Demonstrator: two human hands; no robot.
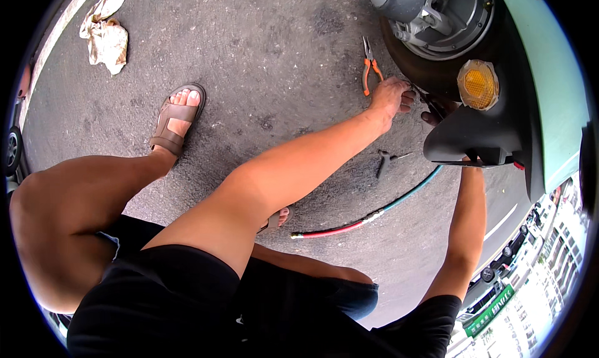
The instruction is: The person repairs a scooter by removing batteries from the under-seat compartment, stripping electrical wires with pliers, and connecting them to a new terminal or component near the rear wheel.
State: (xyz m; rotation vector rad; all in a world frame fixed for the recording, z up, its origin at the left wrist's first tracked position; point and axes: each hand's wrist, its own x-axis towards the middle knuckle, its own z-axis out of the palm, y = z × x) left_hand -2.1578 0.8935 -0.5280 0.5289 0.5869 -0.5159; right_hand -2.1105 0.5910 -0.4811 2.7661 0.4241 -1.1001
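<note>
My left hand [391, 98] is beside the dark tyre [430, 73], its fingers curled together. What it pinches is too small to make out. Under the black mudguard [483, 133] my right forearm disappears, and only part of my right hand [430, 117] shows past its edge. That hand grips a slim dark-handled tool [432, 102] pointing toward the tyre and my left fingers. Most of its palm is hidden. Near my left hand, orange-handled needle-nose pliers [369, 71] lie on the asphalt. A black T-handled spike tool [387, 162] rests below it.
A teal and red air hose [374, 216] runs along the ground under the mudguard. An amber reflector [479, 85] and pale green body panel [552, 77] stand at right, the grey wheel hub [449, 30] above. A crumpled cloth [107, 36] lies far left. Parked vehicles [483, 289] are lower right.
</note>
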